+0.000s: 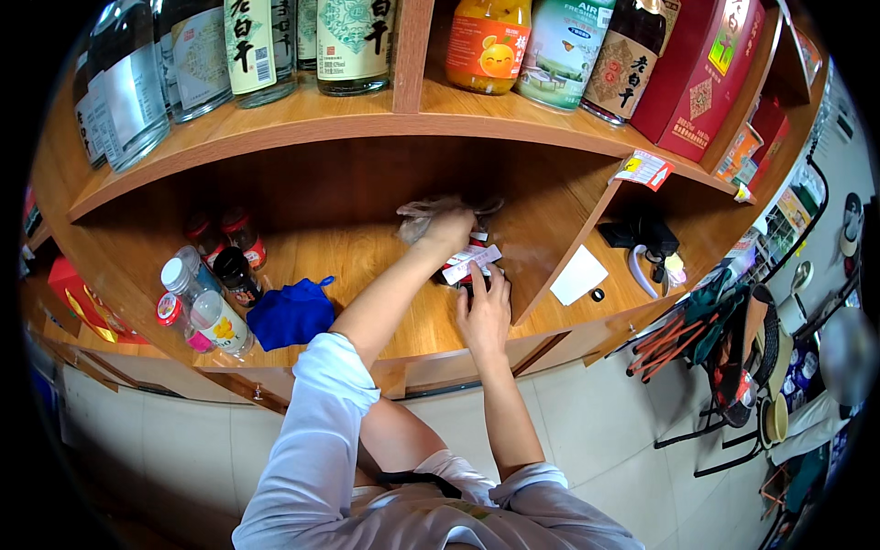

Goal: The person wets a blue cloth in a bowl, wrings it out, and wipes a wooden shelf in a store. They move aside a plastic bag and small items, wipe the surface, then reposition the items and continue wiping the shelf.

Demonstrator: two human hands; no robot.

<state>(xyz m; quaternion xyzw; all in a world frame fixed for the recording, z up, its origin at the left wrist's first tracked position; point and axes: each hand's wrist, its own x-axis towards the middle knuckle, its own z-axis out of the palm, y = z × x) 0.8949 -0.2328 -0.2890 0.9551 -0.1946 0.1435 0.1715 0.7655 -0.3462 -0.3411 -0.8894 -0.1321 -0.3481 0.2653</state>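
Observation:
My left hand (452,230) reaches deep into the lower shelf compartment, against a crumpled clear plastic bag (414,214). Its fingers are hidden, so whether they grip the bag cannot be told. Nearer the shelf's front, my right hand (488,313) has its fingers apart, with the fingertips at a pale printed strip (473,265). Under and around that strip lie small red and dark items, mostly covered by my hands. To the left of my forearm a blue cloth pouch (292,315) lies on the wooden shelf (375,289).
Left of the pouch stand several jars and bottles, among them a white-capped clear bottle (218,320) and a dark jar (238,276). A wooden divider (574,240) rises at right; beyond it lie white paper (579,275) and a black case (639,235). Glass liquor bottles (354,51) line the shelf above.

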